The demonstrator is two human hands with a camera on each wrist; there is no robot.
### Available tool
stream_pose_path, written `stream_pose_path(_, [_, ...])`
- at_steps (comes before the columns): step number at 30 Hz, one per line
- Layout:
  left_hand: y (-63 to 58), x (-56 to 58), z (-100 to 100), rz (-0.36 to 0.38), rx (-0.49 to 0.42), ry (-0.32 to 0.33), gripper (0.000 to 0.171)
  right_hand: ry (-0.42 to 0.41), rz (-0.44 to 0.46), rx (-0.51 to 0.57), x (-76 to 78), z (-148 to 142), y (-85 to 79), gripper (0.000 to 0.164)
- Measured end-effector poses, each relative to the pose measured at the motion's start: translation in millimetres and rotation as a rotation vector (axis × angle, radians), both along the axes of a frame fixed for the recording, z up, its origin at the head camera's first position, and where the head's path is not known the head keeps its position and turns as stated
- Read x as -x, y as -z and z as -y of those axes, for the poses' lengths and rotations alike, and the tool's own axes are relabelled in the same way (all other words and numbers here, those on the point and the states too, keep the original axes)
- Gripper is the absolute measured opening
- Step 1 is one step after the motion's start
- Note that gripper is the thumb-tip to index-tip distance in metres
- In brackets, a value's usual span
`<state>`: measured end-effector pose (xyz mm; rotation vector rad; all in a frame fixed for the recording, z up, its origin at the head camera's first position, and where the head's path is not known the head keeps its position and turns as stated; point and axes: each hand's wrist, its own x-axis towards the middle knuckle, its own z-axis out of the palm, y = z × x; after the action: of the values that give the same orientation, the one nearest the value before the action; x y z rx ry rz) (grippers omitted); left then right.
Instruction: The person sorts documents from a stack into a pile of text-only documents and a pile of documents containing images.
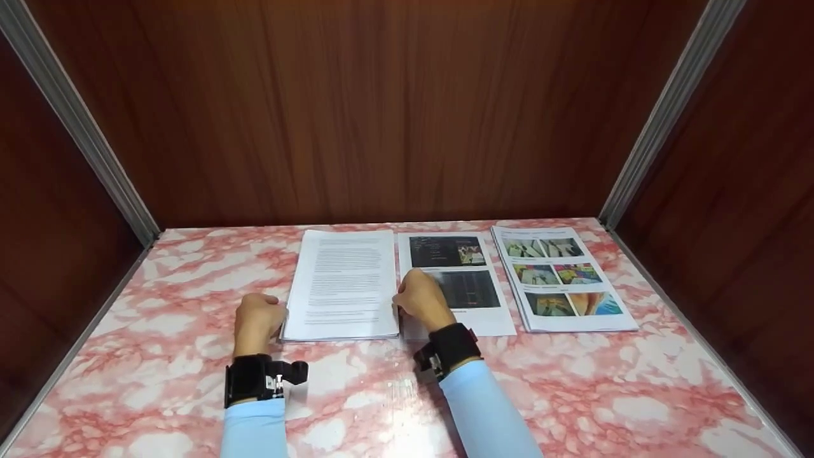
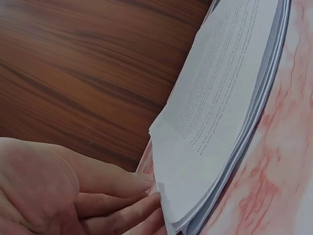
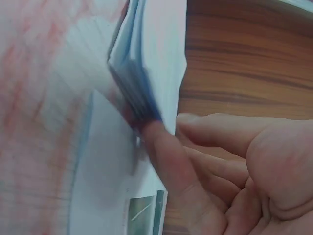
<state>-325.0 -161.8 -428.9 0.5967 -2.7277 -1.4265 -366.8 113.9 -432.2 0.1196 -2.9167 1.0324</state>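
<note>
Where the red-and-white marbled tabletop (image 1: pixel 346 407) lies nearest, two light-blue sleeves (image 1: pixel 493 413) reach in, each ending at a black wrist strap (image 1: pixel 248 381) with a small device attached. Beyond the straps, the left hand (image 1: pixel 259 318) is at the left edge of a stack of text-printed paper (image 1: pixel 346 280), its fingers lightly bent, their tips against the sheets and the thumb just beside them. The right hand (image 1: pixel 423 296) is at the opposite edge, its index finger touching the sheet edges near a corner; whether finger and thumb pinch any paper, I cannot tell. The text stack lies flat between the hands, left of the other papers. Just to its right, partly covered by the right hand, is a page with two dark pictures (image 1: pixel 470 324); farther right, slightly skewed, lies a stack topped with six colour photos (image 1: pixel 563 286). Behind the tabletop stands a dark wood-grain panel (image 1: pixel 381 114), flanked by grey metal posts (image 1: pixel 674 102).
</note>
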Motion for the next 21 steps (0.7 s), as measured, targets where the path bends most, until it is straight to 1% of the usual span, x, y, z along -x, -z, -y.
stream_pose_path(1, [0.1, 0.0, -0.2, -0.001, 0.005, -0.004, 0.043, 0.002, -0.023, -0.019, -0.5, 0.8, -0.6, 0.010])
stream_pose_path(4, [2.0, 0.7, -0.4, -0.025, 0.056, -0.002, 0.041, 0.011, -0.042, -0.022, -0.8, 3.2, -0.4, 0.012])
stream_pose_path(8, [4.0, 1.9, -1.1, -0.033, 0.090, 0.010, 0.040, 0.038, -0.040, -0.014, -0.5, 5.3, 0.3, 0.012])
stream_pose_path(11, [4.2, 3.3, -2.3, -0.018, 0.124, 0.026, 0.040, 0.056, -0.051, -0.025, 0.1, 6.4, 1.1, 0.011])
stream_pose_path(16, [2.2, 4.8, -4.8, 0.017, 0.171, 0.041, 0.038, 0.086, -0.104, -0.068, 0.9, 8.0, 2.8, 0.009])
stream_pose_path(21, [0.4, 3.8, -3.2, 0.037, 0.185, 0.030, 0.034, 0.074, -0.126, -0.082, -0.9, 11.3, 3.0, 0.011])
